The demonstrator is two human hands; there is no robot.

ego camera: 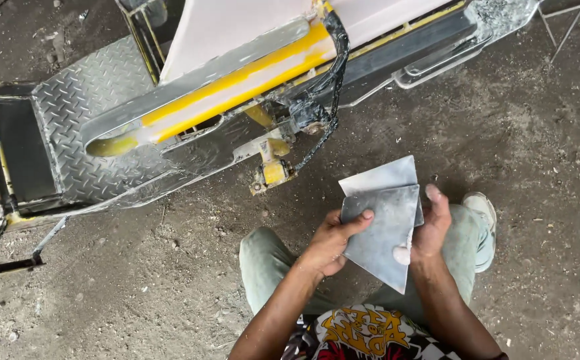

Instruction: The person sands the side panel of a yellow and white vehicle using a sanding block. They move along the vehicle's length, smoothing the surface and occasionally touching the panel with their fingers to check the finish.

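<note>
The two flat grey sheet-metal pieces at lower centre look dull, matt and faintly scuffed; the silver checker-plate metal step at upper left is embossed and semi-glossy; the yellow-painted metal bar shines, its paint worn; the grey concrete floor is rough and dusty.
</note>
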